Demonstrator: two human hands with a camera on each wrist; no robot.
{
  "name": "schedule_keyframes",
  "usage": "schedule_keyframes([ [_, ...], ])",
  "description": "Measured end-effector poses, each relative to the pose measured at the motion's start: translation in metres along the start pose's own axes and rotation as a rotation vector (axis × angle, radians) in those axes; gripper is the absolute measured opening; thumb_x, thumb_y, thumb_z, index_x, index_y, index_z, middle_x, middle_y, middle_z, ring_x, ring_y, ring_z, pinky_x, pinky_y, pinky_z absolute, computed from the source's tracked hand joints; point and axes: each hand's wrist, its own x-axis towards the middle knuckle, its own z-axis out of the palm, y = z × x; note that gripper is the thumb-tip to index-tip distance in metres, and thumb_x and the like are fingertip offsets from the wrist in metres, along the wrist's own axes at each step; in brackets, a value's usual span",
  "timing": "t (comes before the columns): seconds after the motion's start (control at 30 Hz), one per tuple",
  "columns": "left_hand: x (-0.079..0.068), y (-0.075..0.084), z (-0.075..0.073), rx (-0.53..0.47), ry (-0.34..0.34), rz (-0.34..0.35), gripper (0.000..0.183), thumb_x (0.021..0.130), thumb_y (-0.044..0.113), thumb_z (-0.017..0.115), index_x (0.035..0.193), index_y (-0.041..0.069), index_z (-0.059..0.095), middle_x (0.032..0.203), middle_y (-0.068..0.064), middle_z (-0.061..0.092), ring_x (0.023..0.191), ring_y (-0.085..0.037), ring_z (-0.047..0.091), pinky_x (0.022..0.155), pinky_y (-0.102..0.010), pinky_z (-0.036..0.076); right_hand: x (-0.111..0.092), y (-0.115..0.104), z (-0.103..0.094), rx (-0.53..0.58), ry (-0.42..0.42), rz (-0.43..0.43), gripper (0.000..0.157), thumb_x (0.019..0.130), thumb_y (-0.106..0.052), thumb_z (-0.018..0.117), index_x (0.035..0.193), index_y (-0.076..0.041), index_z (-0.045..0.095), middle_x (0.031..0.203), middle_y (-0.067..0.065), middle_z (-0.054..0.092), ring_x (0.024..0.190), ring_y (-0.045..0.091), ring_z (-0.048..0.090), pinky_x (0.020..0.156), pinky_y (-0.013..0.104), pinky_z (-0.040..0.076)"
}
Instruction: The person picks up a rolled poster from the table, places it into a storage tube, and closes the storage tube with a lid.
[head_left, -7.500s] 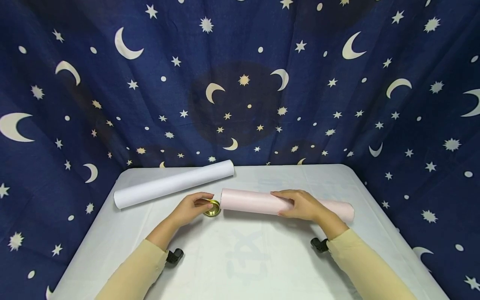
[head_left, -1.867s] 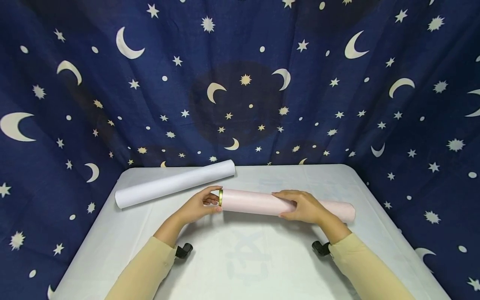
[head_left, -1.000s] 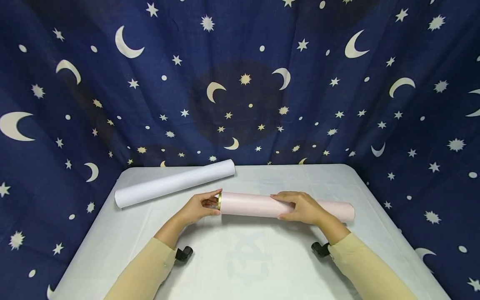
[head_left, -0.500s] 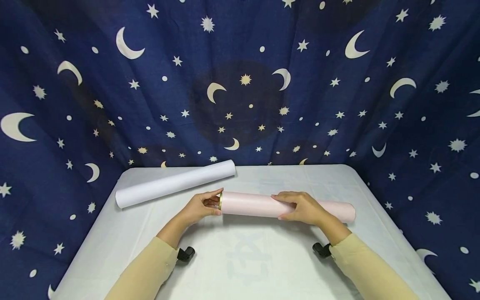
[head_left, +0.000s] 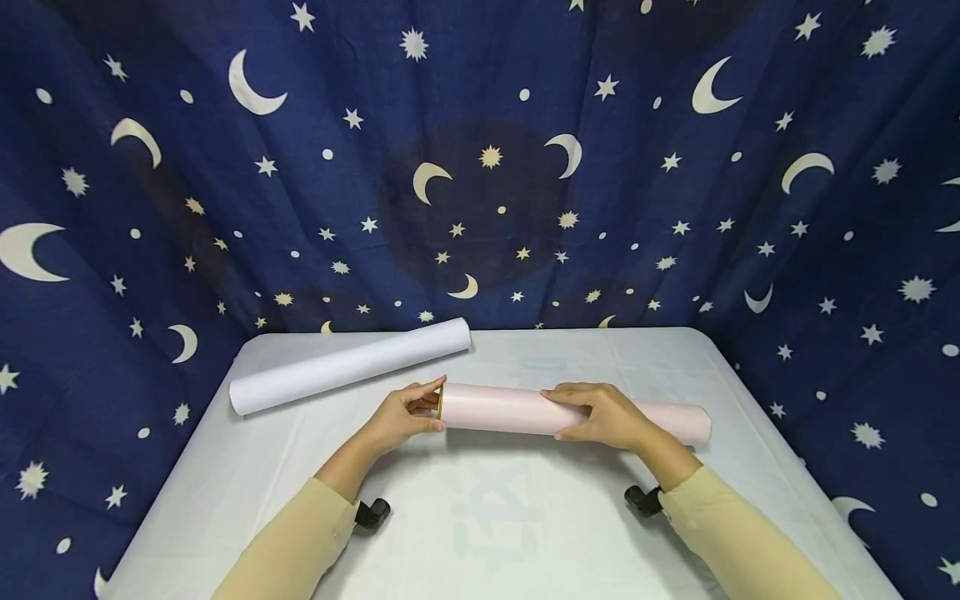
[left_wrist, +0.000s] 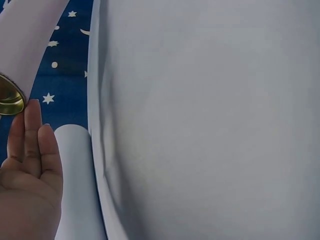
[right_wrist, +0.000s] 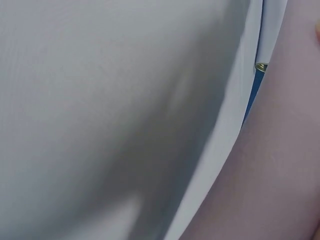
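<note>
A long pink cardboard tube (head_left: 495, 408) lies crosswise in front of me, its left end fitted with a shallow gold metal lid (head_left: 440, 402). My left hand (head_left: 393, 417) pinches this lid at its edge, thumb at the near side and index finger at the far side. In the left wrist view, fingertips (left_wrist: 33, 107) reach the rim of the gold lid (left_wrist: 12, 102), whose hollow face looks outward. My right hand (head_left: 603, 412) grips the pink tube around its middle from above. Only a sliver of that hand shows in the right wrist view, beside the pink tube (right_wrist: 270, 165).
A white tube (head_left: 348, 367) lies slanted on the table at the back left, behind my left hand. The table has a white cover (head_left: 495, 533). A dark blue curtain (head_left: 337, 208) with moons and stars surrounds the back and sides.
Earlier my left hand held the gold lid apart from the pink tube; now the lid sits at the tube's end. Its gold band shows narrower than two seconds ago. My right hand keeps its grip.
</note>
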Motion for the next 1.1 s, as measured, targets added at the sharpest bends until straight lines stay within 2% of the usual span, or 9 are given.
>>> schedule_keyframes([
  [0.13,-0.003,-0.002,-0.001,0.006,-0.008,0.011,0.082,0.076,0.014,0.083,0.149,0.007,0.046,0.123,-0.017,0.057,0.113,-0.027,0.060,0.102,-0.037,0.048,0.001,-0.001,0.001,0.002,-0.001,-0.003,0.070,0.069,-0.035,0.093,0.133,-0.026,0.068,0.130,0.010,0.067,0.120,0.029,0.062,0.097,0.050,0.050],
  [0.37,-0.006,-0.003,-0.006,0.047,-0.030,-0.013,0.081,0.080,0.015,0.083,0.151,0.007,0.044,0.125,-0.015,0.061,0.116,-0.029,0.060,0.102,-0.038,0.049,0.004,-0.001,0.004,-0.038,-0.040,0.006,0.069,0.073,-0.042,0.089,0.137,-0.029,0.064,0.133,0.011,0.065,0.121,0.031,0.061,0.098,0.053,0.049],
  [0.57,-0.003,-0.003,-0.008,0.081,-0.078,-0.003,0.079,0.087,0.015,0.079,0.154,0.005,0.038,0.128,-0.017,0.061,0.118,-0.032,0.059,0.104,-0.040,0.047,0.007,0.002,0.005,-0.080,-0.061,0.021,0.069,0.074,-0.042,0.089,0.137,-0.030,0.064,0.134,0.004,0.065,0.123,0.029,0.060,0.100,0.051,0.048],
  [0.9,0.001,-0.004,-0.009,0.165,-0.077,-0.025,0.078,0.090,0.020,0.077,0.155,0.008,0.036,0.135,-0.015,0.058,0.121,-0.031,0.058,0.106,-0.042,0.045,0.012,0.002,0.003,-0.106,-0.097,0.038,0.070,0.076,-0.041,0.087,0.140,-0.028,0.061,0.136,0.002,0.063,0.125,0.028,0.058,0.102,0.051,0.047],
  [1.1,-0.001,-0.005,-0.012,0.207,-0.077,-0.061,0.071,0.094,0.027,0.072,0.155,0.014,0.038,0.143,-0.015,0.053,0.125,-0.032,0.056,0.106,-0.045,0.045,0.013,0.006,0.001,-0.130,-0.088,0.060,0.070,0.077,-0.036,0.088,0.141,-0.027,0.061,0.136,0.003,0.063,0.126,0.030,0.058,0.102,0.051,0.047],
])
